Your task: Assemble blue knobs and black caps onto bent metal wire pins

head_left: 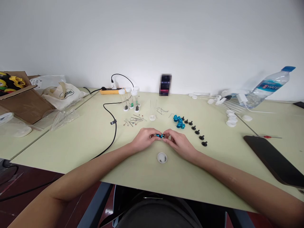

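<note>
White cap (162, 157) sits below L hand (143, 139) & R hand (178, 142), both pinching small blue part (160, 136).

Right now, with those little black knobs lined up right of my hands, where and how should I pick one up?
Probably pinch the raised stem from straight above. Each black knob appears to sit on its wider base, stem up, apart from its neighbours. The end one lies nearest your right hand, which, with the left hand, holds a small blue part.
</note>
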Motion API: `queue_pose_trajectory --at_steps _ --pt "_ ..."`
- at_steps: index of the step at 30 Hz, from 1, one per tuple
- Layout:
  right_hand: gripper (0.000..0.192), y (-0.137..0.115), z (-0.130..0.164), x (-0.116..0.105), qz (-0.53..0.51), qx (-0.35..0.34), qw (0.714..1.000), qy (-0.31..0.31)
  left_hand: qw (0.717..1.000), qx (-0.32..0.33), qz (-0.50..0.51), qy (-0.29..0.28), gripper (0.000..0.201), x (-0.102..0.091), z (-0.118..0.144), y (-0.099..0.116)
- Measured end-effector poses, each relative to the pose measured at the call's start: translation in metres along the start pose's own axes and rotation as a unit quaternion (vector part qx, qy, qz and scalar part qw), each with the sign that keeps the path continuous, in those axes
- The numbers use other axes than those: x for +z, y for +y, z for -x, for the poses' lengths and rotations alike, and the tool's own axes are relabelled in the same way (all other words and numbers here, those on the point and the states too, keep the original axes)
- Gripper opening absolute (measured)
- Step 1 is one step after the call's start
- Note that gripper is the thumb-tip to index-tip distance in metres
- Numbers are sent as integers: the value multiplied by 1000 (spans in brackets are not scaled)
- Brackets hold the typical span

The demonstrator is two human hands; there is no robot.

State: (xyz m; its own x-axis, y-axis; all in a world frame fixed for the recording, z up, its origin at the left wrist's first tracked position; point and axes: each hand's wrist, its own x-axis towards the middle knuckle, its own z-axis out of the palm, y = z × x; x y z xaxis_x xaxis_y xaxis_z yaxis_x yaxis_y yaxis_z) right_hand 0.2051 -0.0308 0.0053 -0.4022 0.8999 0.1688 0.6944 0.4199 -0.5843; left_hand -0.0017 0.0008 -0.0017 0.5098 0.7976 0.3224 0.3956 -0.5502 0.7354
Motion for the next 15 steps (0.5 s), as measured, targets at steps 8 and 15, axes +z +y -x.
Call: queue_pose_trajectory --at_steps 8,15 --pt "19 2 -1 1 -5 -1 1000 -4 1000 1 1 0 19 -1 0 1" --pt "19 3 -1 2 -2 0 1000 1 1000 1 3 1 19 0 0 0"
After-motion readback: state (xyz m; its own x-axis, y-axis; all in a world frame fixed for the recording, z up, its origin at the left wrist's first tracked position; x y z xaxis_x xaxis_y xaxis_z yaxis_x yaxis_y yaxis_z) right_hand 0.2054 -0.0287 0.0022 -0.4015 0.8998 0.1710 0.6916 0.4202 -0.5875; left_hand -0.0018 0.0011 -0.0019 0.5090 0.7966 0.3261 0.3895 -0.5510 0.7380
